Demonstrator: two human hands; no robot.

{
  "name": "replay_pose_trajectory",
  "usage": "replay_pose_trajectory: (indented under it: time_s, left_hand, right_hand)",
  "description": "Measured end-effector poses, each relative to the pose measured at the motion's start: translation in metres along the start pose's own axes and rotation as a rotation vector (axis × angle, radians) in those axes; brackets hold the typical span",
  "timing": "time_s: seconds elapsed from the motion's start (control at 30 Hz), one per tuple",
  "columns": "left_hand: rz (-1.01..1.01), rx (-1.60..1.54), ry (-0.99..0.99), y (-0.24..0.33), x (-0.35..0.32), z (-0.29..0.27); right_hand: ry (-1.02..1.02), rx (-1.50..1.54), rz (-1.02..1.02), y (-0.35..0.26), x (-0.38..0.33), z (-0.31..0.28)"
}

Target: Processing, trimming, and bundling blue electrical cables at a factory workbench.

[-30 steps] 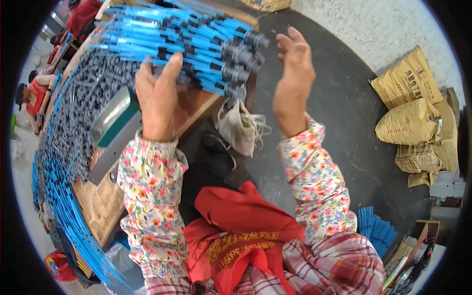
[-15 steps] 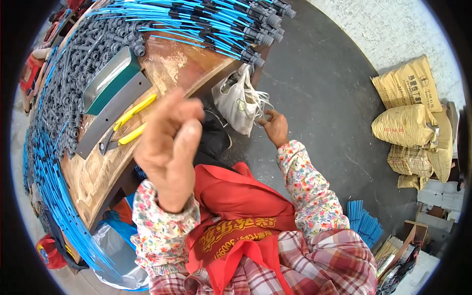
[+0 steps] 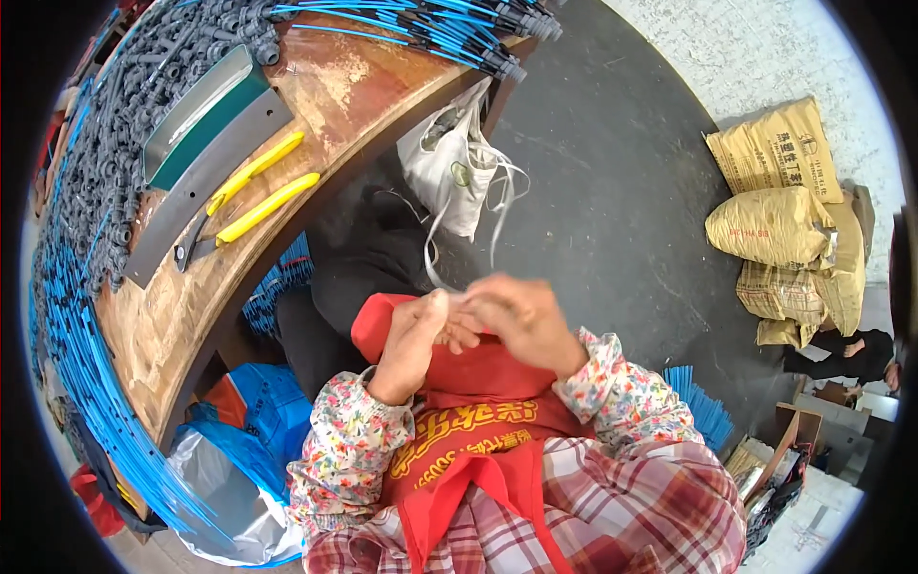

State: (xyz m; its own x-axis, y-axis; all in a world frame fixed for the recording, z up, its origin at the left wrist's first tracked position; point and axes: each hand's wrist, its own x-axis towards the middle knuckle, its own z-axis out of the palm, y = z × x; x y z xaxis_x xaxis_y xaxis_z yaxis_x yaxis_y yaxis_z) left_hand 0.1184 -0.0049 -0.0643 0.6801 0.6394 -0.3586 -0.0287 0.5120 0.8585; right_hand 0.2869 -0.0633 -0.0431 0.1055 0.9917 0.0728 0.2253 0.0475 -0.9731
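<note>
A white cloth bag (image 3: 449, 158) hangs at the table edge, its long thin straps trailing down toward my lap. My left hand (image 3: 413, 340) is closed with thumb and fingers pinched on a white strap (image 3: 429, 256). Meeting it from the right, my right hand (image 3: 521, 323) has its fingers curled in at the same strap, slightly blurred by motion. Both hands are just above the red apron (image 3: 478, 407) on my lap. Exactly how the strap passes between the fingers is hidden.
On the wooden table (image 3: 316, 105) lie yellow-handled cutters (image 3: 258, 196), a flat dark metal bar (image 3: 206, 191), a green tray (image 3: 215, 124), grey plastic fittings (image 3: 115, 143) and thin blue tubes (image 3: 105, 383). Yellow sacks (image 3: 775, 225) stand at right; a lined blue bag (image 3: 258, 411) is at lower left.
My left hand has come down from beside the table to my lap. My right hand has drawn back from the bag to meet it, with a strap now stretched toward them.
</note>
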Motion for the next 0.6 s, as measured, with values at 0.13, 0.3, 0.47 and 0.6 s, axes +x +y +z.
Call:
replay_pose_trajectory:
  time_s: [0.13,0.3,0.47,0.6]
  left_hand:
    - [0.110,-0.148,0.034,0.003,-0.012,0.004]
    - [0.674,0.191,0.359,0.001,-0.041,-0.021]
    - [0.651,-0.461,0.313,0.028,-0.106,-0.006]
    - [0.382,-0.835,0.183,0.035,-0.116,0.010]
  right_hand:
    - [-0.143,-0.472,-0.516,-0.012,0.002,0.025]
    - [-0.096,-0.510,-0.487,-0.032,-0.007,0.034]
    - [-0.217,0.085,0.125,-0.009,-0.008,0.027]
    - [-0.395,0.986,0.710,-0.017,-0.001,0.043]
